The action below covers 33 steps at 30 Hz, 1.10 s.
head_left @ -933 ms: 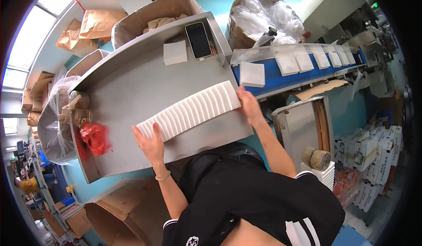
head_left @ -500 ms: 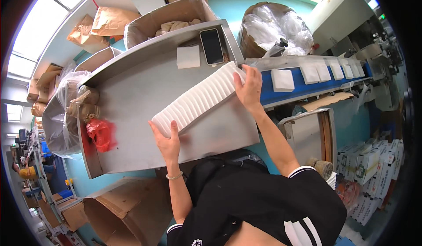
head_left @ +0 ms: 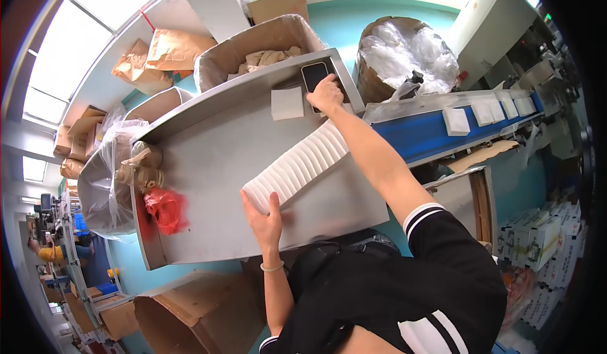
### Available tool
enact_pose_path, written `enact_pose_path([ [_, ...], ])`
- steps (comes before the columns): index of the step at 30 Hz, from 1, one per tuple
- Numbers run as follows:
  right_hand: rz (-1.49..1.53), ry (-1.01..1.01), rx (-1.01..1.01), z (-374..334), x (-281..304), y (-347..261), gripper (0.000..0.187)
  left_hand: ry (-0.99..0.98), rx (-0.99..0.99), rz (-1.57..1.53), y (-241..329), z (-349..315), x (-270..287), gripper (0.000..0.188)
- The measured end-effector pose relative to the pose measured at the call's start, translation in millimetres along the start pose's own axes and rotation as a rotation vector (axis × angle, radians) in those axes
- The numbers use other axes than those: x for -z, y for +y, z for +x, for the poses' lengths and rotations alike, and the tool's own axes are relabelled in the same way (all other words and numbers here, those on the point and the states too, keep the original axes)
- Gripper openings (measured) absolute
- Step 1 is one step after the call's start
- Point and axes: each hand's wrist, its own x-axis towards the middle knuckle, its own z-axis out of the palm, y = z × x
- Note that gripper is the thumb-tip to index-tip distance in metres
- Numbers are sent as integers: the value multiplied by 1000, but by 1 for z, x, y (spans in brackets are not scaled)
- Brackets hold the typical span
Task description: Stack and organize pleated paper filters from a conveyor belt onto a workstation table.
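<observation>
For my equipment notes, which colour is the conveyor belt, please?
The conveyor belt is blue; it shows best in the head view.

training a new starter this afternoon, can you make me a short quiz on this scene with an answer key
1. True or false: the left hand is gripping the crumpled red plastic bag.

2. Which hand is over the flat, rectangular, black-screened phone?

3. Fill in: the long, flat blue belt extends from the ___ side of the grey metal table.

Key:
1. False; it is at the lower-left end of the long row of white, paper-like squares.
2. The right hand.
3. Right.
</observation>
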Motion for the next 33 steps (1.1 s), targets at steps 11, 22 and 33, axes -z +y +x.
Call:
enact_pose_path([
  [11, 145, 134, 231, -22, 30, 22, 63, -42, 45, -141, -2, 7, 5, 85],
  [22, 730, -262, 188, -111, 60, 139, 60, 15, -13, 205, 18, 26, -15, 93],
  [33, 1051, -349, -139, -176, 56, 160, 46, 8, -87, 297, -2, 17, 31, 95],
])
